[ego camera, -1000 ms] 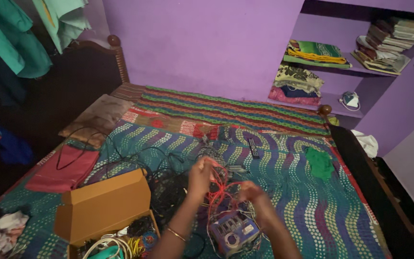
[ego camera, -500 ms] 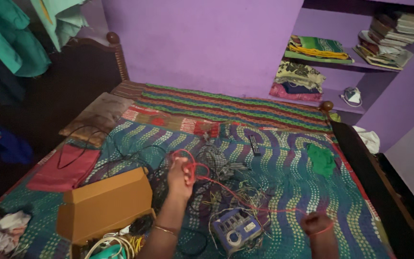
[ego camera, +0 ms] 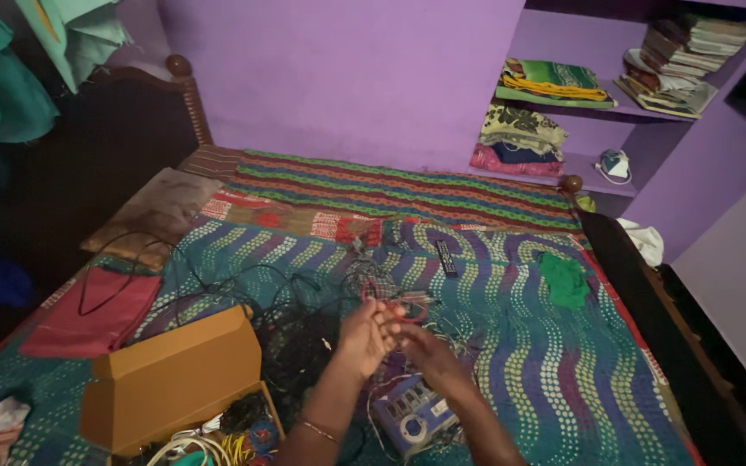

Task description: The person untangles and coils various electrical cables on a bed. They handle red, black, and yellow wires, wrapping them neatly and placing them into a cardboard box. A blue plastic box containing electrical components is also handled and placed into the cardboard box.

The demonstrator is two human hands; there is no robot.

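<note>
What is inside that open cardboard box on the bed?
In the cardboard box, white and yellow cable coils and a dark cord bundle show at its open end. The raised flap hides the rest.

Matt cardboard box (plain brown) on patterned cloth bedspread.

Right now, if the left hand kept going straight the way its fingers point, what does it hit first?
Probably the red wire coil that the left hand already grips, together with the right hand. Beyond it lies the tangle of dark cables on the bedspread; depth is unclear.
</note>
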